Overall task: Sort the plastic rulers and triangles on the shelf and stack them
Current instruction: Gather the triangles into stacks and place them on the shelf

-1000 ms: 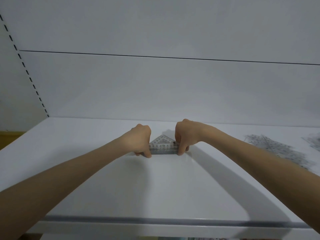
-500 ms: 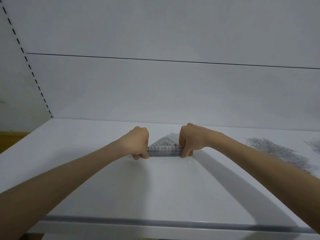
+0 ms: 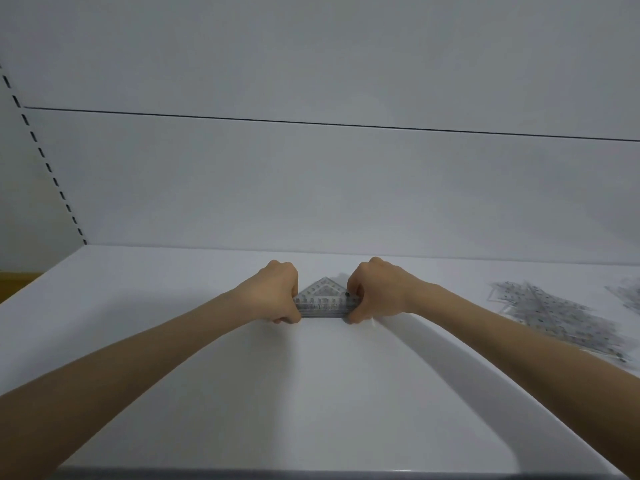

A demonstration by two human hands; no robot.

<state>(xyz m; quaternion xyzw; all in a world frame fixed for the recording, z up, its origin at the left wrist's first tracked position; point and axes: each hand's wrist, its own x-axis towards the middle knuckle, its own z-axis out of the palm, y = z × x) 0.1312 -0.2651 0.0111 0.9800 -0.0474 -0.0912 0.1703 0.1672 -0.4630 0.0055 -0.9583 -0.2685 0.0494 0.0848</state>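
Pinching triangle stack [image 3: 323,301] at both ends, low on the shelf [image 3: 173,289]; flat or tipped up, cannot tell. Left hand [image 3: 277,292] clamped on stack's left corner, right hand [image 3: 375,292] on its right corner, fingers [image 3: 353,317] of both curled round the plastic, gripping. Long edge of stack left-to-right, straight between the two hands, apex pointing away. Equally near either hand. Probably squaring edges flush, then setting down. Unsorted loose pile [image 3: 554,313] well right of stack, on the right hand's side, so likely next pick from there. More pieces [image 3: 628,296] further right of stack, cut by frame edge.
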